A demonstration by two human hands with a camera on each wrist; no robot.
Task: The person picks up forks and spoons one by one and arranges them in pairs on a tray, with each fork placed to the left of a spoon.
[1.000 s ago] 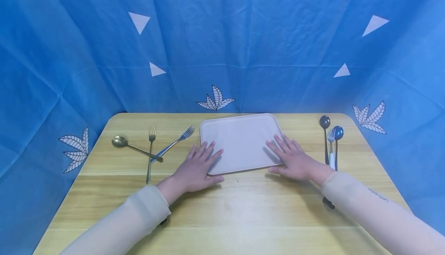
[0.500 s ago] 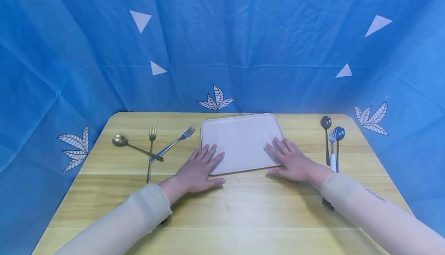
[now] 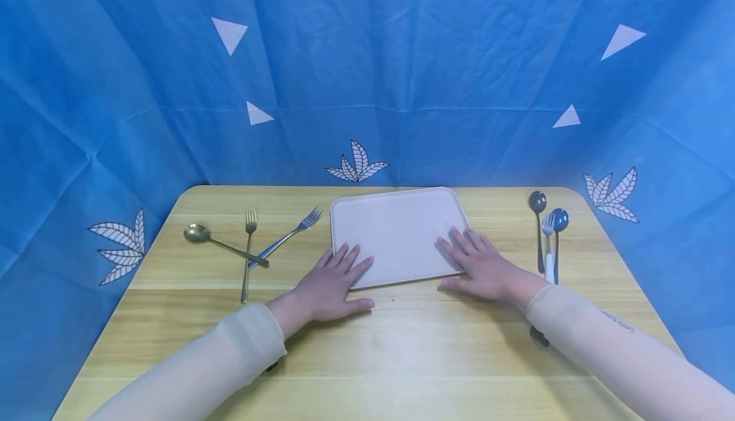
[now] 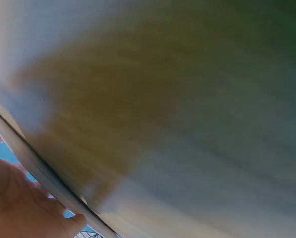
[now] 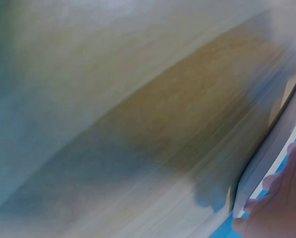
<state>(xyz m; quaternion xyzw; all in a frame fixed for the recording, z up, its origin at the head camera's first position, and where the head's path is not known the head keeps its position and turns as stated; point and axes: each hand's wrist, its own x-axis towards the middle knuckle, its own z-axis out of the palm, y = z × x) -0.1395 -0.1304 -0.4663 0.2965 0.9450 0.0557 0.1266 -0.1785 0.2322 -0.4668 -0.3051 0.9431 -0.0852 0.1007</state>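
Here we go: L hand (image 3: 333, 288), R hand (image 3: 481, 269), fingers straight and spread, nothing gripped, over near corners of tray (image 3: 396, 236) on bench (image 3: 396, 351); contact unclear. Step's prob hands-to-tray; next prob needs fingers curling. Wrist views show side wall (image 5: 271, 153); only head view gets L cutlery (image 3: 248, 256), R cutlery (image 3: 549, 268).

Bears, on right sleeve (image 3: 620, 354), small dark lettering (image 3: 617, 321) in one short line; too small and blurred to read.

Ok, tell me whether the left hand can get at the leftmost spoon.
Probably yes: the left hand seems to grip nothing, and only tabletop shows between it and the spoon handle.
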